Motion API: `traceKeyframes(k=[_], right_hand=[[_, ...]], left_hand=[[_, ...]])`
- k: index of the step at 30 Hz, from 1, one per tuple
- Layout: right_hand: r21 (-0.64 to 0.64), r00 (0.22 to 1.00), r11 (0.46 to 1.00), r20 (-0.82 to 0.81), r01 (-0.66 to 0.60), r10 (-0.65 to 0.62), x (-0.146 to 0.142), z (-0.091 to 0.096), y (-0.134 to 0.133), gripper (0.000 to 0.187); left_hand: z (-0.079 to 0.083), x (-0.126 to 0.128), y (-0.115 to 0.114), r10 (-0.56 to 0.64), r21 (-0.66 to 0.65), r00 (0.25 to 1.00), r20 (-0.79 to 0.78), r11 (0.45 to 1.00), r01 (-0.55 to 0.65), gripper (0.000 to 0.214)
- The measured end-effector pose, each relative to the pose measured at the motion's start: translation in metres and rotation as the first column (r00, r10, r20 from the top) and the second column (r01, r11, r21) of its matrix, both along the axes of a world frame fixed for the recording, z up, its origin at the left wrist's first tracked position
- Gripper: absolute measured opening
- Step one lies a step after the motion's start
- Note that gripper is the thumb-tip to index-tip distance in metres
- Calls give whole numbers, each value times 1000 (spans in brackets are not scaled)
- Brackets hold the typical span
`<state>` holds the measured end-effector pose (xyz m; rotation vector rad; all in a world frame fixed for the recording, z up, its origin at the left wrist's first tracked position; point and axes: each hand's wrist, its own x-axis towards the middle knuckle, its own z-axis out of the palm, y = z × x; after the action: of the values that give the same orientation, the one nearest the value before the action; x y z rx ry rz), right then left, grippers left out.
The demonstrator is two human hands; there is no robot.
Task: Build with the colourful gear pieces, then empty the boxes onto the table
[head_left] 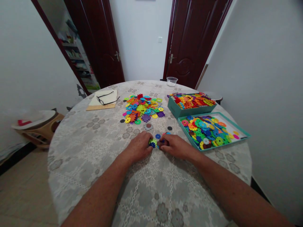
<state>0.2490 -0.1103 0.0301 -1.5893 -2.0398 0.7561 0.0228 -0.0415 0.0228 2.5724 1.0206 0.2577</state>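
Lime gear pinched in L hand, R hand curled nr it, grip unclear

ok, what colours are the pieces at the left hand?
Lime green and dark blue pieces; best in head view.

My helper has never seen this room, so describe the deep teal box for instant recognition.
Start at the round table and go to its right side, past the right hand. The box stands there, just beyond the shallow tray. Unlike the tray, it is deep-walled and heaped with mostly red and orange pieces.
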Motion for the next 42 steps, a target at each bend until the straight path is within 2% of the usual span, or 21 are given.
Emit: traceKeyframes(k=[4, 11, 16, 21, 28, 31, 34, 36, 40, 42], right_hand=[[25, 998, 1000, 61, 16, -18, -8, 3, 0, 12], [3, 992, 999, 121, 42, -42, -14, 9, 0, 13], [39, 985, 999, 171, -8, 1, -14, 9, 0, 15], [-2, 979, 999, 203, -37, 37, -15, 11, 0, 13], [24, 991, 999, 132, 23, -26, -16, 4, -1, 13], [-3, 996, 1000, 91, -3, 3, -18, 4, -4, 11], [23, 999, 1000, 51, -1, 0, -17, 6, -6, 13], [22, 1000, 1000, -1, 21, -21, -16, 5, -5, 19], [14, 992, 999, -116, 51, -49, -12, 3, -3, 48], [32, 990, 998, -130, 55, -51, -12, 1, -2, 49]], left_hand=[[0, 1, -1, -3, 8, 1000, 14, 1000, 3, 37], [-3, 1, 2, 15, -14, 999, 29, 1000, -14, 31], [-6, 2, 1, 26, 7, 999, 33, 1000, -27, 36], [-4, 3, 1, 46, -18, 999, 17, 999, -45, 32], [-1, 1, 2, 50, -63, 997, 53, 997, -47, 28], [1, 0, 0, 47, -103, 996, 80, 994, -38, 30], [3, 0, 0, 34, -136, 992, 125, 991, -17, 25], [3, 3, -1, 25, -145, 986, 166, 989, 0, 19], [1, 8, -2, 26, -157, 968, 249, 988, 13, 11], [0, 10, -3, 26, -155, 961, 275, 988, 18, 8]])
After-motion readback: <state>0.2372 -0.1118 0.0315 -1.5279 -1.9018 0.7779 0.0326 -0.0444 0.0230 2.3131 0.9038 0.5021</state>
